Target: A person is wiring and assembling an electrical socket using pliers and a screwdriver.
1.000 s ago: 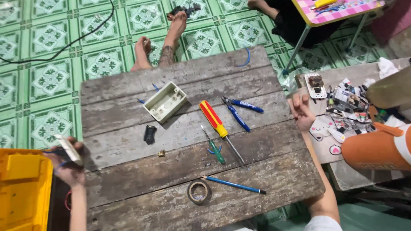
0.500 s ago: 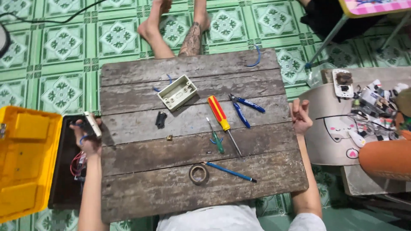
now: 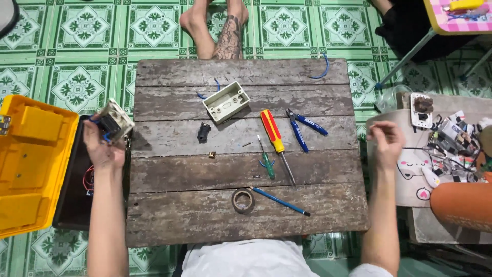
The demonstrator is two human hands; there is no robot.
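Observation:
My left hand [image 3: 102, 143] is lifted over the open toolbox at the board's left edge and grips a pale switch plate [image 3: 116, 121] with blue wires at its back. My right hand [image 3: 385, 141] hovers just past the right edge of the wooden board [image 3: 246, 215], fingers loosely curled, holding nothing. On the board lie a white wall box [image 3: 225, 101], a red and yellow screwdriver [image 3: 274, 139], a green screwdriver [image 3: 267, 163], blue pliers [image 3: 302, 128], a blue pen [image 3: 281, 201], a tape roll [image 3: 243, 200], a small black part [image 3: 203, 132] and a brass screw [image 3: 211, 154].
A yellow toolbox lid [image 3: 31, 169] stands open at the left with its dark tray [image 3: 77, 205] beside the board. Another person's bare feet [image 3: 215, 25] rest on the green tiled floor beyond the board. At the right sits a low table with cluttered electrical parts [image 3: 451, 138].
My left hand has risen from the toolbox with the switch plate, closer to the board. My right hand has lifted off the board's right edge. The camera view has shifted left.

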